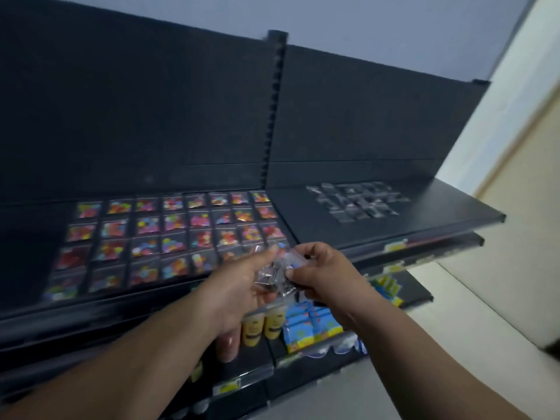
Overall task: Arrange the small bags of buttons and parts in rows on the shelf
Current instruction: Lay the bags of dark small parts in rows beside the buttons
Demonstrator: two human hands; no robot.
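Head view, blurred. Risk: the bunch of small bags (272, 275) sat in mid-air before the shelf's (394, 221) front edge, above the lower shelves. Slick plastic could slide out while one bag was peeled off and drop among the stock below. A reaching forearm could also scuff the button bags (169, 234) laid in rows on the shelf's left section. Parts bags (357, 200) lay near the right section's back edge. Grip: left hand (239, 283) curled under the bunch, holding it; right hand (324, 272) pinched what was probably one bag's top, fingers narrow.
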